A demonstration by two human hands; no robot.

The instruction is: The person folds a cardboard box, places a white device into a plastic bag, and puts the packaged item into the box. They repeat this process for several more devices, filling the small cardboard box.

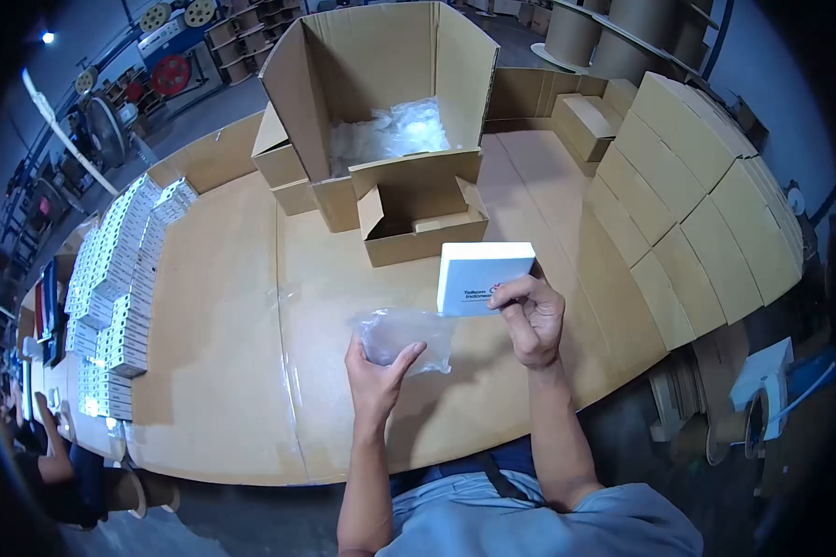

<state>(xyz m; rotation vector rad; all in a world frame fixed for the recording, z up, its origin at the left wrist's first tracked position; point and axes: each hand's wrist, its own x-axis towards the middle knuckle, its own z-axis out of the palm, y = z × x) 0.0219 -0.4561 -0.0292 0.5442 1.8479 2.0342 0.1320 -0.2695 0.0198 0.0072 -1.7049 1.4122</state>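
My left hand grips a clear plastic bag between thumb and fingers, low over the cardboard-covered table. To its right, my right hand pinches a flat white box by its lower right corner. Dark print shows on the face of that box, turned towards me. The bag's right edge lies just below the box in this view. Beyond both hands stands a small open cardboard carton, its flaps up.
A large open carton at the back holds crumpled clear plastic. Stacks of small white boxes line the left side. Brown cartons are piled along the right. Another person's arm shows at far left.
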